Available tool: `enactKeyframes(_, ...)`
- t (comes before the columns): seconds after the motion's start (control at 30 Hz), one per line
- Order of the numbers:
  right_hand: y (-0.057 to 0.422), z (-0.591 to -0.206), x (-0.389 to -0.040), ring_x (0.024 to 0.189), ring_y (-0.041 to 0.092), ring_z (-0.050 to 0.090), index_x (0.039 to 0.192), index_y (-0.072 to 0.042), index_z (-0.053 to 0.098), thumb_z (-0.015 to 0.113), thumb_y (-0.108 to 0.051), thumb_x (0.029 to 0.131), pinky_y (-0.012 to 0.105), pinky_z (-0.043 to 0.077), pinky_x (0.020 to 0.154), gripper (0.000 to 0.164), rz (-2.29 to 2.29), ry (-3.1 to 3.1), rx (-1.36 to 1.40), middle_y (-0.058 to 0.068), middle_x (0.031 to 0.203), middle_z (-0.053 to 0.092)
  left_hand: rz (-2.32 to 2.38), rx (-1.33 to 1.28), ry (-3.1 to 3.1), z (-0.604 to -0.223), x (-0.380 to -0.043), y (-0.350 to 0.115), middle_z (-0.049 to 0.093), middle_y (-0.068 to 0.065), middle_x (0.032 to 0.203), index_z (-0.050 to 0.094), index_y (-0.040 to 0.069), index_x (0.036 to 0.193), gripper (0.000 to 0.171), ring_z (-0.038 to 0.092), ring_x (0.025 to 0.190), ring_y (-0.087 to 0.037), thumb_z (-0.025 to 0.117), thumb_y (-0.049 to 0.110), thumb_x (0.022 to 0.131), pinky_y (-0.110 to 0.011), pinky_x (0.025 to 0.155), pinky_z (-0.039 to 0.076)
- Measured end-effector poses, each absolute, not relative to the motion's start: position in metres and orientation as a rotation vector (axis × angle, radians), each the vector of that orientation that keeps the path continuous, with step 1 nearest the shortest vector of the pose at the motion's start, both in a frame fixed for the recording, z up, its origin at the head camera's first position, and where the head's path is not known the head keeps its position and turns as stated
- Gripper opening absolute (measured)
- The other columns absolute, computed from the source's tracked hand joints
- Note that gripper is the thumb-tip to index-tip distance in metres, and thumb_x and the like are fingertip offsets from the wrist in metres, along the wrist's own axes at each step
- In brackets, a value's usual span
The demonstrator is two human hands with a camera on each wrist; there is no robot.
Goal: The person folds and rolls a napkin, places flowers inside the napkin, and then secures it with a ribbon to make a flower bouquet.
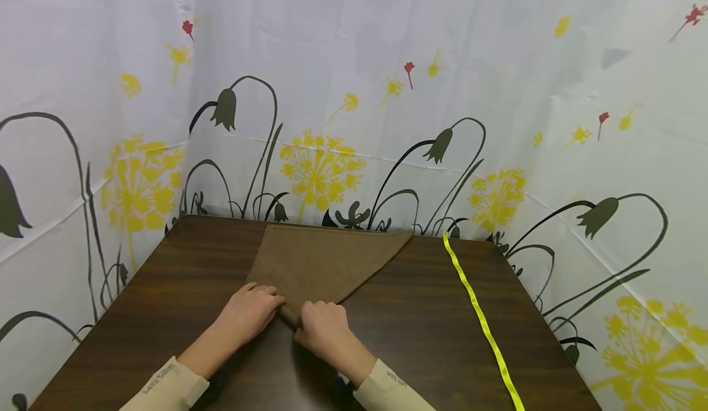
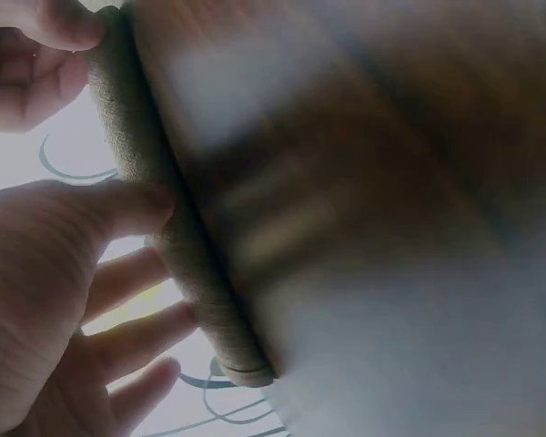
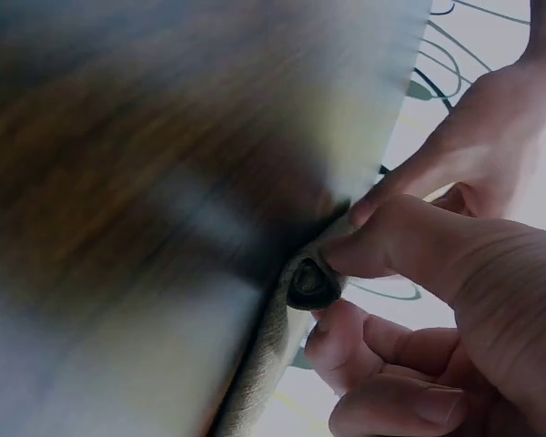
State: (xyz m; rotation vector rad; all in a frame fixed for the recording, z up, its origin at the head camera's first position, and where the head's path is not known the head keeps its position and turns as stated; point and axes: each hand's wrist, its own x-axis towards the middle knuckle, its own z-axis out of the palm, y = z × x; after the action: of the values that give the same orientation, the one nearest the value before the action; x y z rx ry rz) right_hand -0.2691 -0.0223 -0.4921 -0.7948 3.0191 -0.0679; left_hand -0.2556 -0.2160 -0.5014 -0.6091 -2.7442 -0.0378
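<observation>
A brown cloth point(image 1: 326, 257) lies on the dark wooden table, flat at the back and tapering to a point at the right. Its near edge is rolled into a narrow tube point(image 2: 155, 155). My left hand point(image 1: 254, 309) holds the left part of this roll, thumb on top and fingers against its other side in the left wrist view. Close beside it, my right hand point(image 1: 326, 331) pinches the roll near its end between thumb and curled fingers. In the right wrist view, the coiled open end point(image 3: 313, 284) of the roll shows by the right thumb.
A yellow ribbon-like strip point(image 1: 481, 319) runs from back to front along the right side of the wooden table point(image 1: 420, 337). A white curtain point(image 1: 354, 48) printed with flowers hangs behind the table and at both sides.
</observation>
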Motion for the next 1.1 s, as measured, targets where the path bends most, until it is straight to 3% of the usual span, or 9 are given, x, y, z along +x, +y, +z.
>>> enactKeyframes(0.13,-0.018,-0.494,-0.273,0.051,0.016,0.051,0.064,-0.02,0.049,0.079,-0.031,0.088,0.036,0.041,0.046,0.04,-0.08,3.02,-0.796,-0.003,0.061,0.055,0.021,-0.644,-2.737,-0.499,-0.257,-0.212,0.079,-0.003,0.102,0.073,0.016,0.116,0.035,0.077,0.098,-0.024,0.091,0.015,0.086,-0.053,0.101,0.058)
enactKeyframes(0.27,-0.015,-0.494,-0.272,0.051,0.016,0.05,0.061,-0.021,0.047,0.08,-0.034,0.088,0.036,0.041,0.047,0.045,-0.107,2.972,-0.784,-0.004,0.06,0.051,0.055,-0.637,-2.747,-0.498,-0.253,-0.21,0.077,0.0,0.097,0.074,0.018,0.109,0.028,0.076,0.091,-0.022,0.09,0.018,0.087,-0.049,0.094,0.059)
enactKeyframes(0.4,-0.01,-0.49,-0.273,0.052,0.014,0.049,0.072,-0.021,0.055,0.081,-0.041,0.092,0.034,0.04,0.048,0.038,-0.126,2.932,-0.761,-0.005,0.061,0.05,0.073,-0.582,-2.729,-0.5,-0.252,-0.207,0.072,0.002,0.098,0.076,0.022,0.097,0.018,0.072,0.092,-0.023,0.091,0.021,0.087,-0.048,0.087,0.058)
enactKeyframes(0.5,-0.009,-0.488,-0.276,0.06,0.015,0.058,0.09,-0.023,0.065,0.083,-0.047,0.093,0.035,0.044,0.052,0.03,-0.112,2.932,-0.755,-0.006,0.072,0.061,0.078,-0.531,-2.719,-0.501,-0.251,-0.205,0.07,0.002,0.097,0.077,0.024,0.092,0.016,0.07,0.09,-0.023,0.091,0.023,0.086,-0.046,0.081,0.057)
enactKeyframes(0.6,-0.011,-0.491,-0.276,0.069,0.017,0.065,0.098,-0.024,0.067,0.086,-0.048,0.091,0.037,0.049,0.055,0.031,-0.089,2.962,-0.777,-0.008,0.082,0.065,0.052,-0.5,-2.716,-0.5,-0.248,-0.202,0.068,0.002,0.091,0.078,0.023,0.089,0.015,0.07,0.085,-0.023,0.092,0.021,0.085,-0.044,0.076,0.056)
enactKeyframes(0.73,-0.012,-0.495,-0.275,0.068,0.018,0.065,0.091,-0.023,0.067,0.086,-0.043,0.09,0.036,0.049,0.055,0.027,-0.075,3.002,-0.786,-0.008,0.081,0.063,0.016,-0.509,-2.688,-0.499,-0.246,-0.199,0.069,0.001,0.088,0.078,0.02,0.09,0.015,0.071,0.081,-0.024,0.092,0.016,0.084,-0.045,0.078,0.06)
enactKeyframes(0.93,-0.014,-0.496,-0.274,0.055,0.016,0.055,0.075,-0.022,0.061,0.079,-0.03,0.092,0.035,0.042,0.048,0.026,-0.083,3.02,-0.785,-0.006,0.07,0.059,0.019,-0.514,-2.643,-0.502,-0.243,-0.196,0.073,-0.002,0.091,0.072,0.016,0.101,0.03,0.074,0.082,-0.025,0.093,0.011,0.08,-0.046,0.079,0.061)
enactKeyframes(1.1,-0.011,-0.493,-0.275,0.05,0.015,0.048,0.064,-0.021,0.057,0.075,-0.027,0.094,0.036,0.039,0.045,0.036,-0.108,3.029,-0.79,-0.004,0.062,0.055,0.042,-0.416,-2.636,-0.502,-0.245,-0.19,0.072,-0.001,0.088,0.076,0.018,0.091,0.02,0.074,0.084,-0.026,0.093,0.015,0.082,-0.046,0.079,0.06)
